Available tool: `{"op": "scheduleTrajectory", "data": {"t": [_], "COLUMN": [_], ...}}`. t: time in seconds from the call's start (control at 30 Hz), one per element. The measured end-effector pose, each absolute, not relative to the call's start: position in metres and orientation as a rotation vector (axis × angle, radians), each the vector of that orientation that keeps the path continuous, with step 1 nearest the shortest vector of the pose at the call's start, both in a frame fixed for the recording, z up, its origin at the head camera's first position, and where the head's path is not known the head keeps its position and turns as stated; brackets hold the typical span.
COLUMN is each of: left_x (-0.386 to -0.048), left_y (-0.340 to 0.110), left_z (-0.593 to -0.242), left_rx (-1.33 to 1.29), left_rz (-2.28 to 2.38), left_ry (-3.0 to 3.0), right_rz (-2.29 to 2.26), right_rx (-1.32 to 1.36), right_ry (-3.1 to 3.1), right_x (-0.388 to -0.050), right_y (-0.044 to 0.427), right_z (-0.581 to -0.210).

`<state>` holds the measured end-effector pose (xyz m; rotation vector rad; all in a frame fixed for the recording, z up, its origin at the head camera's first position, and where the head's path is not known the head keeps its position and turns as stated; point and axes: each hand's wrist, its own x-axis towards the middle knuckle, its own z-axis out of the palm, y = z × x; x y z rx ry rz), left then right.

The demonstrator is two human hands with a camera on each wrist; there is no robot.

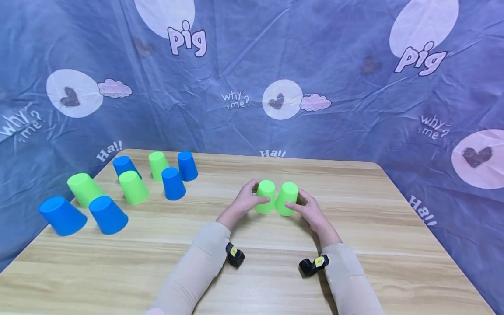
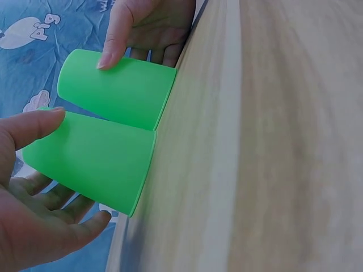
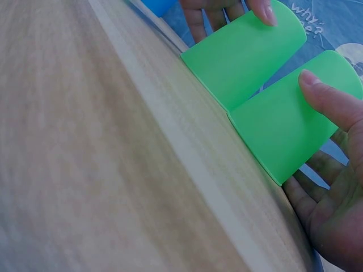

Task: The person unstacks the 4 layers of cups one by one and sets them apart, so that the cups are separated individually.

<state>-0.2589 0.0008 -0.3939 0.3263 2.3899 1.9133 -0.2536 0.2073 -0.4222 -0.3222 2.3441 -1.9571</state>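
Note:
Two light-green plastic cups stand upside down side by side on the wooden table, their rims meeting at the table. The left green cup (image 1: 265, 195) is held by my left hand (image 1: 247, 199), thumb on the near side and fingers around the outer side. My right hand (image 1: 311, 211) grips the right green cup (image 1: 287, 197) the same way, thumb in front. In the left wrist view, the left hand's thumb (image 2: 39, 126) lies against its cup near the base. The right wrist view shows the right hand's thumb (image 3: 326, 102) on its own cup.
At the table's left stand several more upturned cups, among them a blue cup (image 1: 63, 216), a green cup (image 1: 134, 187) and another blue cup (image 1: 173, 183). A printed blue cloth (image 1: 236, 52) hangs behind the wooden table (image 1: 157, 262).

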Motion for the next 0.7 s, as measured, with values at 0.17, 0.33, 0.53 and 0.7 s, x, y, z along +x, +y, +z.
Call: {"op": "scheduleTrajectory", "data": {"t": [0.17, 0.33, 0.53, 0.7], "left_x": [-0.260, -0.259, -0.257, -0.254], "left_y": [0.001, -0.001, -0.008, -0.013], "left_z": [-0.395, -0.395, -0.394, -0.390], "left_rx": [0.304, 0.303, 0.308, 0.298], "left_rz": [1.937, 1.972, 1.998, 1.991], "left_ry": [2.387, 2.390, 2.418, 2.426], "right_rz": [-1.955, -1.948, -1.958, -1.943], "right_rx": [-0.325, -0.308, -0.315, -0.301], "right_ry": [2.344, 2.348, 2.346, 2.350], "right_x": [-0.254, -0.255, -0.255, -0.254], "right_y": [0.207, 0.207, 0.206, 0.206], "right_z": [-0.422, -0.421, -0.422, -0.421]}}
